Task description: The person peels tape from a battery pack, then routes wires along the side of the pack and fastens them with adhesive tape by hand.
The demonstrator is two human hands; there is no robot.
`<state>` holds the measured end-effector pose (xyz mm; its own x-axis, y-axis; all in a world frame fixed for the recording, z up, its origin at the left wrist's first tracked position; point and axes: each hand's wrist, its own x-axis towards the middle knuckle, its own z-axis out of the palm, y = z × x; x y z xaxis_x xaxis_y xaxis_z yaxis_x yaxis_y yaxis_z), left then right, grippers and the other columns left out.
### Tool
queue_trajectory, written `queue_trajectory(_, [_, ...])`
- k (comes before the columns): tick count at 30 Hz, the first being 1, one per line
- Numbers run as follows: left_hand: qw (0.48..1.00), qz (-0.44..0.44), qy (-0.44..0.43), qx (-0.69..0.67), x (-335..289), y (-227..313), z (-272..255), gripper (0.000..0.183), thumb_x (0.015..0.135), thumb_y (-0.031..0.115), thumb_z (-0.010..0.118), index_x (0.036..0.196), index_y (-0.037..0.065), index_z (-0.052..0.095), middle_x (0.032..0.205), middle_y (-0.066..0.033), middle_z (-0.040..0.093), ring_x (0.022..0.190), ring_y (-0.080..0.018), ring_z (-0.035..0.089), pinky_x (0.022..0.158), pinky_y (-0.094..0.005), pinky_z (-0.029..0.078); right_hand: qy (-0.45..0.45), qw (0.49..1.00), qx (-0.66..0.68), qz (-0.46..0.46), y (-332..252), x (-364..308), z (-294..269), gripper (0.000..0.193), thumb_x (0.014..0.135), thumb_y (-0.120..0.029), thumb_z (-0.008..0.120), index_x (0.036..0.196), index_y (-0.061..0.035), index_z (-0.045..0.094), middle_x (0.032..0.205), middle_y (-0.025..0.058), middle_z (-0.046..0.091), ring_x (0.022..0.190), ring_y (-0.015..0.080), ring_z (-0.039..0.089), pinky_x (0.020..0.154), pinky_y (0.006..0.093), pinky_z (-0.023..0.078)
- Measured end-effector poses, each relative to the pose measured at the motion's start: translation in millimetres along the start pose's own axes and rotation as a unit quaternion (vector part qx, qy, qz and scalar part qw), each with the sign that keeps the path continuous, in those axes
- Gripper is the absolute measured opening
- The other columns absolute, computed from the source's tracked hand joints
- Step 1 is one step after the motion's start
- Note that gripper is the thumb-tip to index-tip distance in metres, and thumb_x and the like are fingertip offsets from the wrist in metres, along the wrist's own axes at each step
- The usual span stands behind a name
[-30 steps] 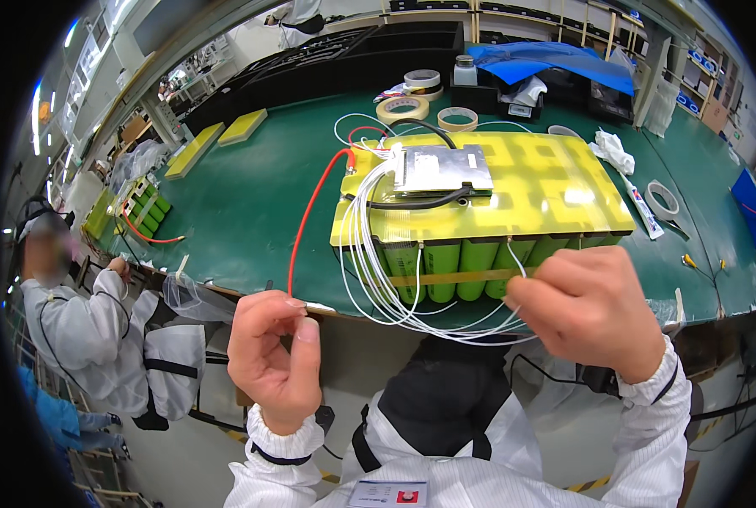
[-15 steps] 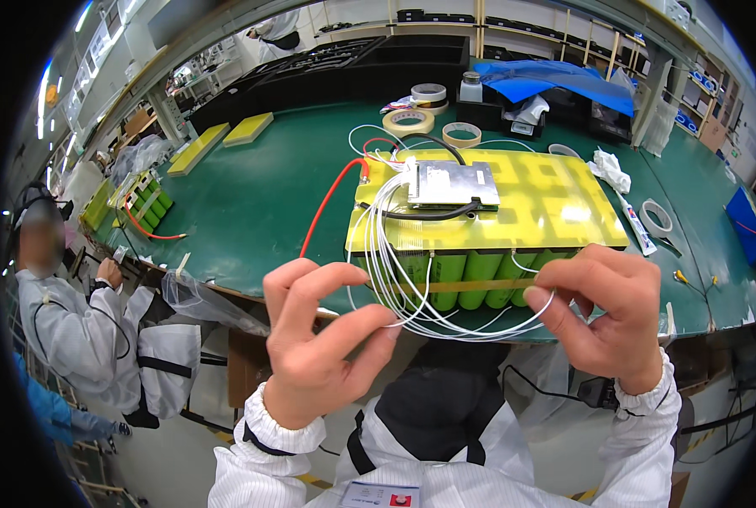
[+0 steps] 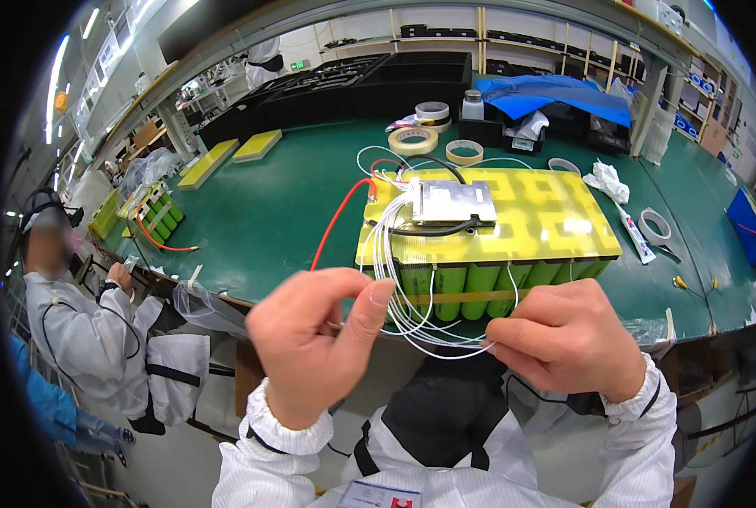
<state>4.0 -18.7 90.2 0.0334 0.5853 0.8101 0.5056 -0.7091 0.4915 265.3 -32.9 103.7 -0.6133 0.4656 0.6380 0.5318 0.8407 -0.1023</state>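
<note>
In front of me, a battery pack (image 3: 555,199) of green cylindrical cells under a yellow top plate stands on the green bench. A silver circuit module (image 3: 454,201) sits on that plate, and a bundle of thin white wires (image 3: 384,245) hangs from it over the front edge. My right hand (image 3: 555,339) pinches a looped white wire below the pack's front side. Left of the bundle, my left hand (image 3: 310,339) is curled with thumb and forefinger close together. What it holds, if anything, is hidden. A red cable (image 3: 337,218) arches down behind it.
Tape rolls (image 3: 413,140) lie behind the pack. On the right are a white tube (image 3: 636,233), another tape roll (image 3: 654,224) and crumpled tissue (image 3: 608,181). A smaller cell pack (image 3: 156,212) stands at left, near a seated person (image 3: 82,330).
My right hand has moved left and down with the wire, narrowing its loop. My left hand has shifted slightly left, its fingers now curled in. The view has shifted slightly.
</note>
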Motion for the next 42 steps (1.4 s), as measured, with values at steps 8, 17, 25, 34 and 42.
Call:
queue_trajectory(8, [0.938, -0.29, -0.016, -0.187, -18.8, -24.0, -8.1, 0.02, 0.099, 0.012, 0.067, 0.107, -0.006, 0.069, 0.079, -0.0021, 0.068, 0.059, -0.0033, 0.052, 0.051, -0.0196, 0.038, -0.056, 0.996, -0.061, -0.041, -6.2, 3.6, 2.0, 0.013, 0.069, -0.01, 0.072, 0.08, -0.0097, 0.066, 0.073, 0.0007, 0.052, 0.069, 0.0165, 0.058, 0.052, 0.0308, 0.046])
queue_trajectory(17, [0.825, -0.392, -0.115, -0.39, -31.8, -20.4, 0.0, 0.031, 0.104, 0.022, 0.056, 0.103, -0.007, 0.068, 0.085, -0.0099, 0.069, 0.049, -0.0114, 0.059, 0.039, -0.023, 0.041, -0.108, 0.988, -0.073, -0.085, -21.2, 19.6, 32.1, 0.013, 0.069, -0.008, 0.069, 0.082, -0.0082, 0.065, 0.078, -0.0001, 0.058, 0.07, 0.0162, 0.058, 0.059, 0.0298, 0.046])
queue_trajectory(25, [0.83, -0.36, -0.092, -0.416, -44.8, -26.4, 5.8, 0.025, 0.103, 0.015, 0.057, 0.104, -0.008, 0.067, 0.099, -0.0165, 0.073, 0.051, -0.0147, 0.064, 0.041, -0.0252, 0.048, 0.075, 0.996, 0.002, -0.051, -21.0, 36.2, 33.8, 0.028, 0.065, 0.0, 0.077, 0.092, -0.0057, 0.07, 0.073, 0.0009, 0.064, 0.055, 0.0164, 0.058, 0.047, 0.03, 0.045])
queue_trajectory(34, [0.827, -0.36, -0.067, -0.427, -43.6, -28.8, 8.5, 0.022, 0.1, 0.014, 0.064, 0.1, -0.007, 0.07, 0.088, -0.009, 0.07, 0.052, -0.0124, 0.061, 0.042, -0.0226, 0.045, 0.213, 0.951, 0.035, 0.22, -14.4, 32.2, -5.4, 0.013, 0.078, 0.0, 0.076, 0.09, -0.0049, 0.072, 0.059, 0.0037, 0.059, 0.045, 0.0128, 0.048, 0.043, 0.0239, 0.033])
queue_trajectory(42, [0.794, -0.331, -0.054, -0.506, -34.4, -21.5, 3.8, 0.019, 0.099, 0.009, 0.062, 0.089, -0.007, 0.068, 0.084, -0.0105, 0.066, 0.05, -0.0123, 0.058, 0.04, -0.024, 0.04, 0.064, 0.98, 0.061, 0.181, -10.3, 18.1, -16.3, 0.014, 0.078, -0.003, 0.077, 0.089, -0.0073, 0.072, 0.063, 0.0044, 0.06, 0.054, 0.0175, 0.058, 0.05, 0.0306, 0.044])
